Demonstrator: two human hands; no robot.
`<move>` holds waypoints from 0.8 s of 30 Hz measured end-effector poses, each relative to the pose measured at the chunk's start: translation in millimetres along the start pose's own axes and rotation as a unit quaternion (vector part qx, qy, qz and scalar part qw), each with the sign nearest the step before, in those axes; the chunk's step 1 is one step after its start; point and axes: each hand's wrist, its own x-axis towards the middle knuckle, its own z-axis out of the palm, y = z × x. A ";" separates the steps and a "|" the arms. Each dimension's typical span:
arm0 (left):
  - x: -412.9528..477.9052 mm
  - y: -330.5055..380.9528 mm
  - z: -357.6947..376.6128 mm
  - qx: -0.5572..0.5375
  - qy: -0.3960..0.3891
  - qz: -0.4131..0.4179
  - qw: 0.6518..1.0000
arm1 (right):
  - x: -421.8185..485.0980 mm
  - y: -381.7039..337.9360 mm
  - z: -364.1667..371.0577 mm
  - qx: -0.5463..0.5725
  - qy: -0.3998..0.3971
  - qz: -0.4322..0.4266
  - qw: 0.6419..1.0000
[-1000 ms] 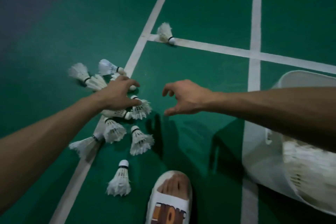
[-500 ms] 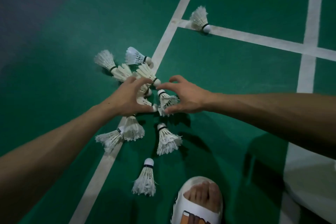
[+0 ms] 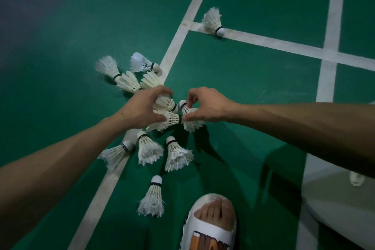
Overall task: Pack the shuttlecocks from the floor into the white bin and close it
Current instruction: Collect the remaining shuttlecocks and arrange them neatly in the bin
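Note:
Several white feather shuttlecocks lie in a cluster on the green court floor. My left hand (image 3: 145, 108) is closed around two shuttlecocks (image 3: 168, 115) at the cluster's middle. My right hand (image 3: 205, 107) pinches another shuttlecock (image 3: 190, 123) right beside them. Three more lie just below the hands (image 3: 151, 149), one lies nearer my foot (image 3: 153, 199), several lie above left (image 3: 125, 79). A lone shuttlecock (image 3: 213, 21) rests on a white line far up. The white bin (image 3: 332, 205) shows only at the lower right edge, partly behind my right forearm.
White court lines (image 3: 178, 40) cross the green floor. My foot in a white slide sandal (image 3: 209, 223) stands at the bottom centre, close to the nearest shuttlecock. The floor darkens toward the upper left.
Both hands came together over the cluster and closed on shuttlecocks; a second ago the right hand hung open and apart. The view shifted left, pushing the bin toward the frame edge.

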 end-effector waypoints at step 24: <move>9.0 340.6 -4.1 -0.216 -0.047 0.263 0.939 | -324.5 130.0 -196.0 0.105 0.291 0.156 0.938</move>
